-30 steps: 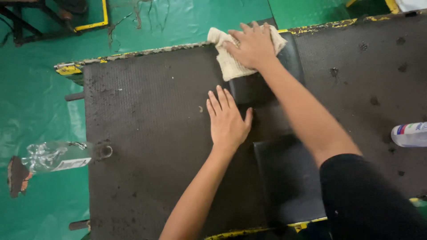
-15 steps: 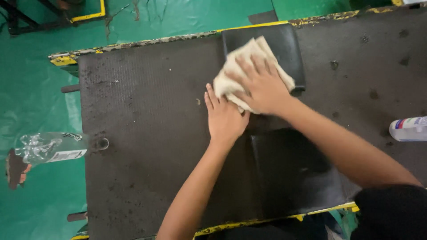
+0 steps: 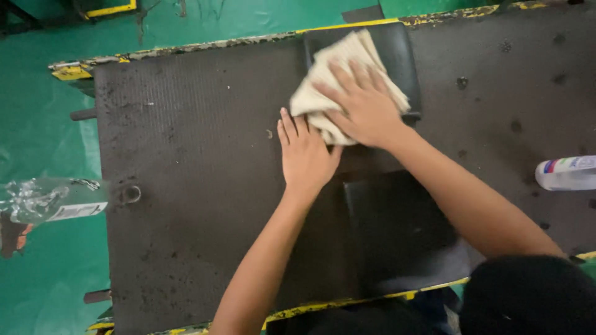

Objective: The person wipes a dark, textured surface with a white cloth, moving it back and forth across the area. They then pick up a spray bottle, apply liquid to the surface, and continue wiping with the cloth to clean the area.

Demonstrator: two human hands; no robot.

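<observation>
Head view, the only one available. We find the right hand [image 3: 363, 108] spread flat, fingers splayed, pressing a crumpled cream-coloured cloth rag [image 3: 329, 74] down onto a long glossy black padded panel [image 3: 397, 56]. The hand is not clenched around the rag; it pins it under palm and fingers. The rag sits on the far end of the panel, overhanging its left edge slightly.

The left hand [image 3: 305, 155] lies open and flat, holding nothing, palm down on the dark ribbed rubber mat [image 3: 186, 186] just beside the rag and at the panel's left edge.

Our judgement on handling: the rag is light, soft and limp, and will bunch or slide unless held under a broad palm or gathered at its centre. The panel looks stiff and smooth, likely slippery under the cloth.

Also noted: a clear crumpled plastic bottle [image 3: 53, 200] on the green floor to the left, and a white plastic bottle [image 3: 566, 172] lying at the mat's right edge.
</observation>
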